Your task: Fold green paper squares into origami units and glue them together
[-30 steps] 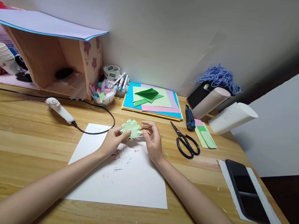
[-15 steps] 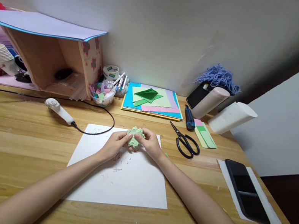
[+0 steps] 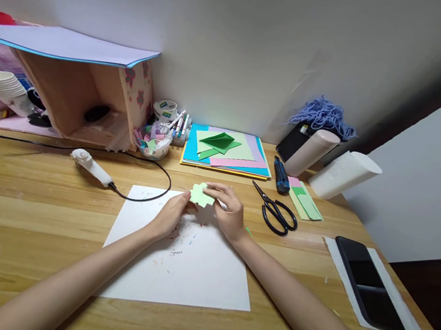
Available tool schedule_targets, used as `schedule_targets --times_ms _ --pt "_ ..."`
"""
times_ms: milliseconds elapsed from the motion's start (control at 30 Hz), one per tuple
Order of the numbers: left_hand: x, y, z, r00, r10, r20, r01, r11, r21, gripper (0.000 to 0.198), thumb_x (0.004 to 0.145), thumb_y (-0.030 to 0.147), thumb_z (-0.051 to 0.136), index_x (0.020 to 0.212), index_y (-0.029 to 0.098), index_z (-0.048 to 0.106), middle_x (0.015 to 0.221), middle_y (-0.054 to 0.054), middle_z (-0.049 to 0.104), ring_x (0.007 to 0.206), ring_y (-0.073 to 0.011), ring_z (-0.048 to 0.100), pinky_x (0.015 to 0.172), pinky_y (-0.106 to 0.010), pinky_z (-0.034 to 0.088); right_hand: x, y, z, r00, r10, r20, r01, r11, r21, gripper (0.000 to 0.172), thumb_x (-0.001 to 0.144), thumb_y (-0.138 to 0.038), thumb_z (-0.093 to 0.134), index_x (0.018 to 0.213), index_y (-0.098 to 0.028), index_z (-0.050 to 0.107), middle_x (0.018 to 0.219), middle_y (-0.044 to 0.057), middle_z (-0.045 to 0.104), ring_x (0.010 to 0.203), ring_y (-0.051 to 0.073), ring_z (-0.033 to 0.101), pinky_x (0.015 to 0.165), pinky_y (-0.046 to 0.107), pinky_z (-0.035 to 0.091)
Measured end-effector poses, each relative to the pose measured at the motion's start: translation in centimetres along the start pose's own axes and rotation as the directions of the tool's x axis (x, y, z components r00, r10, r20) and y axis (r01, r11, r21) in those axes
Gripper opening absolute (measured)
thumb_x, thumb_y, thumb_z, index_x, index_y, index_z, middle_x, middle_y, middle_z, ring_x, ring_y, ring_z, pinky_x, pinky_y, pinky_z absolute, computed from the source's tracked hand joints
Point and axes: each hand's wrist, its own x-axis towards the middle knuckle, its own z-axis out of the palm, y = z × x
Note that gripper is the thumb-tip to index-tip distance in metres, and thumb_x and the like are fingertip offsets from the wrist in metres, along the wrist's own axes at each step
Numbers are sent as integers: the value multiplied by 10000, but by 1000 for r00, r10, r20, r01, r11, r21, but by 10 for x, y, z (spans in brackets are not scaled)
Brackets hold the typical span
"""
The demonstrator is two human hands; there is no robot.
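Note:
A light green paper flower with a notched edge is held above a white sheet of paper. My left hand grips its left side, with the thumb upright at the edge and the other fingers mostly hidden behind. At the right edge, my right hand has its fingers bent over the flower and the thumb lower down, partly out of sight. Small coloured marks or scraps dot the white sheet under my hands.
Black-handled scissors, a blue cutter and green paper strips lie to the right. A corded white glue gun rests on the left. Coloured paper is stacked behind; a phone lies far right.
The paper flower has turned, and a flatter, brighter face shows. My right hand has shifted its hold, its fingers now reaching over the flower's right edge. The left hand keeps its grip.

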Motion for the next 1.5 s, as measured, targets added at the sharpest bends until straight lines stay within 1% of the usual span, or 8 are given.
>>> schedule_targets --times_ms 167,333,400,500,600,933,1300,1500 --pt "2 2 -1 1000 -5 -8 5 997 -79 363 766 494 532 817 139 587 745 -22 598 678 -149 564 637 -251 441 0 -6 1 994 -45 104 43 999 13 451 790 -2 366 1082 -250 602 1171 42 585 1134 175 491 980 385 379" --pt "2 5 -1 998 11 -59 -14 999 -46 345 769 469 536 792 131 604 720 -22 595 647 -140 558 613 -237 439 1 -3 2 968 248 23 -249 961 118 270 857 -192 413 1095 -194 542 1108 82 574 1012 183 546 832 319 467" --pt "1 5 -1 998 23 -63 -25 999 -35 328 769 451 547 771 128 602 704 -19 587 646 -139 556 606 -232 440 1 2 3 922 359 147 -381 911 160 243 852 -307 466 1031 -172 562 974 69 608 862 172 579 727 286 483" --pt "0 4 -1 997 28 -70 -31 999 -35 307 773 430 552 789 128 605 706 -14 585 642 -135 561 605 -230 443 1 7 5 841 405 358 -498 839 220 291 814 -386 527 985 -157 585 895 48 623 801 166 576 720 283 467" --pt "0 4 0 997 29 -78 -31 999 -25 302 765 427 564 813 132 607 743 -19 594 651 -135 565 603 -233 451 1 8 5 812 402 424 -538 796 276 320 790 -399 561 993 -154 592 906 47 629 828 174 575 746 287 451" --pt "-2 4 1 993 70 -100 -65 997 47 296 761 431 564 767 137 591 698 -5 563 599 -118 511 542 -213 412 5 -1 2 793 418 444 -555 795 242 328 804 -460 526 873 -151 611 809 23 610 727 141 531 663 237 407" --pt "-1 9 -1 984 34 -172 -12 991 130 386 777 480 505 592 147 566 530 6 542 542 -133 490 542 -229 368 7 10 7 832 470 295 -537 816 213 404 769 -508 536 584 -149 514 560 -28 437 545 100 390 519 220 301" --pt "-3 11 -1 982 37 -184 -2 983 183 417 788 502 481 592 148 581 521 -7 571 547 -153 514 568 -247 380 7 7 6 867 437 241 -484 854 190 393 803 -480 497 578 -157 483 550 -33 426 545 97 409 530 216 315"
